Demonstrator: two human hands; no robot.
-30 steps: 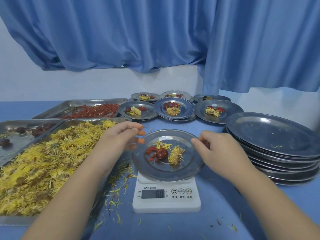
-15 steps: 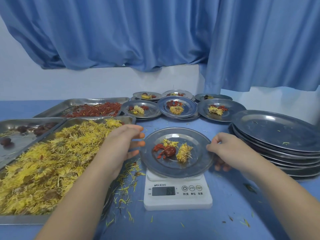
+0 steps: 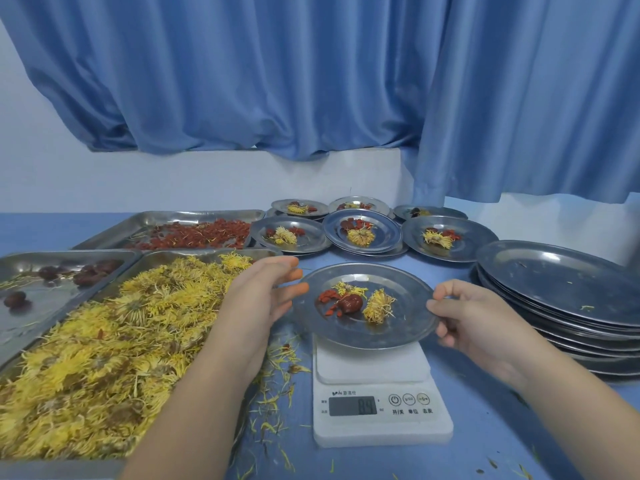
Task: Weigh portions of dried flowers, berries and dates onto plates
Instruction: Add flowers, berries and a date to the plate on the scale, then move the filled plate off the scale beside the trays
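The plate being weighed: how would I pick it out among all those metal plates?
Find the white scale on the blue table. The plate is right over it, its rim pinched by the right hand. Filled plates lie farther back, the empty stack to its right; only this one is held.

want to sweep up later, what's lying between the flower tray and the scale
Loose yellow petals litter the blue table between the flower tray and the scale; the left arm crosses above that stretch. Head view.
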